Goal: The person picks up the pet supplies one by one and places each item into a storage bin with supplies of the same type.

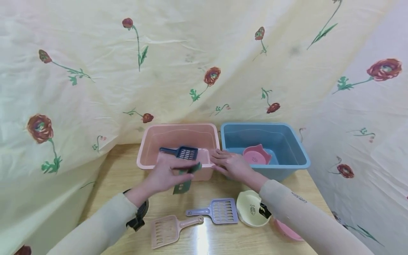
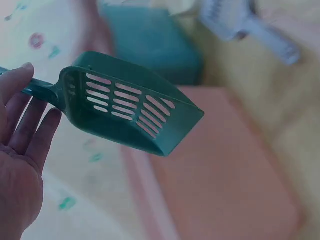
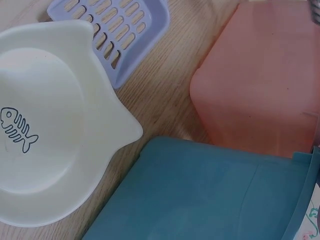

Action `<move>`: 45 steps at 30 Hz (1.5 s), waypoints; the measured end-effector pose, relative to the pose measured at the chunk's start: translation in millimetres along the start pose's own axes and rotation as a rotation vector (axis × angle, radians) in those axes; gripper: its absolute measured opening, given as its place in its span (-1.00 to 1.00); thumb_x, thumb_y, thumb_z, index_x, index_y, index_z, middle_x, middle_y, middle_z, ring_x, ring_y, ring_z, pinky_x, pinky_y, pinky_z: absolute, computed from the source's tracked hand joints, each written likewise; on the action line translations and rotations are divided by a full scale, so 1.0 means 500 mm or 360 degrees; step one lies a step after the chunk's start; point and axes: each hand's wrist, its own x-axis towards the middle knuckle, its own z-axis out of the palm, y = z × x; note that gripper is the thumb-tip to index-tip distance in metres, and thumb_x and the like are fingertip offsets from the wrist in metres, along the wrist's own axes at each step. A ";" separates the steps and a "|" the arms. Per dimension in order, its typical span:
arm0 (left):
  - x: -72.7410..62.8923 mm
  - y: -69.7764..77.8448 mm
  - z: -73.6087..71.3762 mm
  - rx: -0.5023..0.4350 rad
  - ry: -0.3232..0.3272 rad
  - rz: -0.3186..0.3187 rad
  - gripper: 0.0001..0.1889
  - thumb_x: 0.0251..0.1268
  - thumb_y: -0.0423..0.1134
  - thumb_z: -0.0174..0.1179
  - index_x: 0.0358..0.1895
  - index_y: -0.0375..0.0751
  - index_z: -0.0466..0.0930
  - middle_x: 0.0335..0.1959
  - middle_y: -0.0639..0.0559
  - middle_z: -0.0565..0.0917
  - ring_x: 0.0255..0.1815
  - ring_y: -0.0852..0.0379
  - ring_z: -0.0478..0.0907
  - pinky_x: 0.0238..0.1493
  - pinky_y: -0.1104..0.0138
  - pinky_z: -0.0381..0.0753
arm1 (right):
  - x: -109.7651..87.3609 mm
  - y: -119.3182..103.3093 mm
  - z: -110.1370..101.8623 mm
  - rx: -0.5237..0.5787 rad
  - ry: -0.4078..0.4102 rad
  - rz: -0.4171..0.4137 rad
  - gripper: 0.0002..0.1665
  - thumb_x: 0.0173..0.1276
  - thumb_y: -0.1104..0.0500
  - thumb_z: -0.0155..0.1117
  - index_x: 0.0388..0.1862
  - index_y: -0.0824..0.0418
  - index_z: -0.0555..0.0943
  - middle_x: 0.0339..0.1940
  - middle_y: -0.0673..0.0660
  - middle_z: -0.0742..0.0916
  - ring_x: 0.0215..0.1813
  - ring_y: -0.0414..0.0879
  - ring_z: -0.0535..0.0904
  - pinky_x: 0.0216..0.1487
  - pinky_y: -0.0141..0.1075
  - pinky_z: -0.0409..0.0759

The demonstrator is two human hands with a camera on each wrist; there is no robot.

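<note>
"What's the left hand [image 1: 164, 174] gripping?"
"The green slotted litter scoop [image 2: 140, 114], by its handle, just in front of the pink bin [image 1: 183, 135]."
"And the right hand [image 1: 231, 164]?"
"Fingers extended, at that bin's near right corner."

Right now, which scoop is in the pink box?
The dark blue scoop. The left hand holds the green scoop; the lilac scoop and pink scoop lie outside.

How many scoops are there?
4: green scoop in the left hand, navy scoop in the pink bin, lavender scoop and pink scoop on the table. More may be hidden.
</note>
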 end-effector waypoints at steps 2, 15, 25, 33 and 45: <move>0.029 0.014 -0.031 -0.0107 0.0060 -0.0114 -0.52 0.25 -0.35 0.56 0.25 -0.22 0.76 0.13 -0.12 0.80 -0.06 0.04 0.80 -0.06 0.29 0.80 | -0.001 0.001 -0.001 -0.0004 -0.0008 0.0011 -0.48 0.50 -0.03 0.43 0.34 0.16 0.71 0.36 0.16 0.71 0.41 0.14 0.64 0.34 0.03 0.64; 0.154 -0.041 -0.191 -0.0414 0.0508 -0.0406 -0.52 0.38 -0.31 0.48 0.34 -0.27 0.69 0.15 -0.19 0.80 0.04 0.24 0.77 0.08 0.41 0.74 | 0.002 -0.002 -0.003 -0.0041 -0.0049 0.0026 -0.45 0.51 -0.05 0.42 0.37 0.14 0.68 0.39 0.15 0.68 0.43 0.10 0.62 0.37 0.00 0.63; 0.132 -0.192 -0.172 -0.0132 0.0423 -0.0784 -0.50 0.42 -0.17 0.47 0.36 -0.19 0.68 0.22 -0.18 0.77 0.21 -0.07 0.72 0.22 0.17 0.72 | -0.002 -0.004 -0.002 -0.0029 -0.0058 0.0035 -0.49 0.53 -0.03 0.41 0.36 0.13 0.70 0.38 0.14 0.70 0.44 0.10 0.62 0.36 0.00 0.63; 0.108 -0.230 -0.155 -0.0147 0.0360 -0.0872 -0.45 0.46 -0.21 0.43 0.46 -0.22 0.59 0.27 -0.24 0.73 0.31 -0.16 0.67 0.30 0.01 0.67 | 0.000 -0.003 0.003 -0.0026 -0.0018 0.0038 -0.47 0.51 -0.03 0.43 0.36 0.14 0.70 0.37 0.15 0.70 0.43 0.09 0.63 0.34 0.01 0.65; 0.079 -0.211 -0.160 -0.0036 0.0147 -0.0722 -0.34 0.40 -0.11 0.49 0.51 -0.19 0.54 0.38 -0.18 0.66 0.42 -0.15 0.60 0.40 -0.02 0.59 | 0.004 -0.004 0.003 -0.0037 -0.0008 0.0045 -0.47 0.49 -0.03 0.45 0.34 0.14 0.71 0.35 0.15 0.71 0.41 0.12 0.64 0.32 0.03 0.66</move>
